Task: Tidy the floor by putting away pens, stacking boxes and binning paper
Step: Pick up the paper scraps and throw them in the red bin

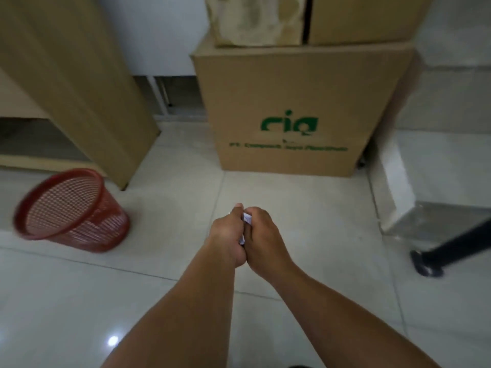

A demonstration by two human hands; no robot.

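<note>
My left hand (228, 235) and right hand (263, 233) meet above the floor tiles, fingers curled round a white paper (245, 218) squeezed between my palms. I judge it light, soft and crushable, so any grip will do. Only a thin edge shows, running away from me; I cannot tell its true long axis. The red mesh bin (71, 208) stands off to my left, with the stacked boxes (292, 102) farther ahead.

Three cardboard boxes (292, 107) (255, 19) (366, 17), one red mesh bin (71, 211), two hands (228, 235) (264, 235), one white scrap (246, 217).
</note>
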